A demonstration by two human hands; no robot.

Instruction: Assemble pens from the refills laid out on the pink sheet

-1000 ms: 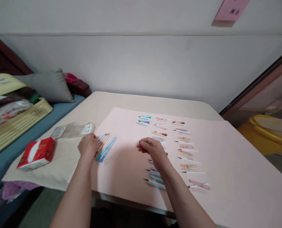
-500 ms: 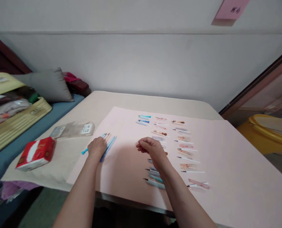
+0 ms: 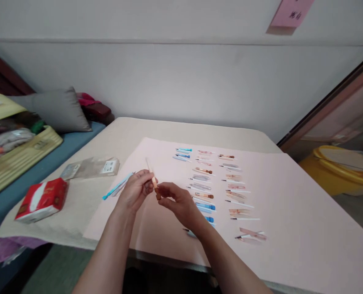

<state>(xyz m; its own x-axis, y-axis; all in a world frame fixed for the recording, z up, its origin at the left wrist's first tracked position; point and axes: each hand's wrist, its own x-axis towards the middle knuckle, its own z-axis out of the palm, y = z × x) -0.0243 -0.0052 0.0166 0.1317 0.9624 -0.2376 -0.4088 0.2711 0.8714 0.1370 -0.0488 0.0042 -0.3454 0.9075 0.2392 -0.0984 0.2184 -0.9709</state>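
My left hand (image 3: 136, 188) pinches a slim peach pen (image 3: 151, 170) held slanted above the pink sheet. Its pale, thin end points up and away, and its brown end (image 3: 158, 193) points toward me. My right hand (image 3: 179, 200) closes its thumb and fingers round that brown end. Just left of my left hand lie a bright blue pen (image 3: 115, 190) and other pale pens, partly hidden by the hand. Right of my right hand, rows of taken-apart pens (image 3: 203, 195) in blue, brown, pink and grey lie on the sheet; my right forearm covers some near ones.
The pink sheet (image 3: 291, 212) covers much of the cream-topped table (image 3: 92, 143). At the left sit a clear plastic bag (image 3: 91, 168) and a red tissue pack (image 3: 42, 199). A grey cushion (image 3: 52, 110) is beyond; a yellow bin (image 3: 337, 169) stands at the right.
My left hand has lifted the peach pen from the group at left and moved right. My right hand has come left to meet it at the brown end.
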